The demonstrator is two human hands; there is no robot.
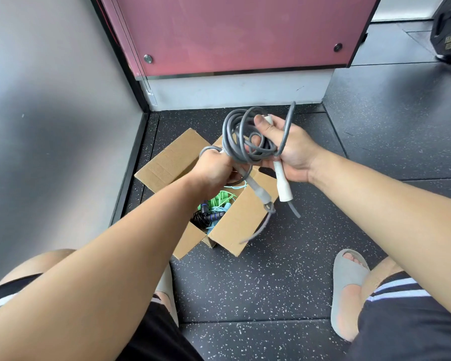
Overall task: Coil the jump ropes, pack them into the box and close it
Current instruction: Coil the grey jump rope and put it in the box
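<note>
A loosely coiled grey jump rope is gripped in the left hand and right hand, above the open box. The light, springy cord looks prone to unwinding and is best clasped across the loops, 2 handles dangling below.

Grey jump rope with white handles, brown cardboard box, black white-speckled floor, pink panel, grey slide sandal

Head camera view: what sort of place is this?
Probably a gym or fitness studio: speckled rubber floor tiles, black weight-like equipment at the top right, and a cardboard box holding several jump ropes.
</note>
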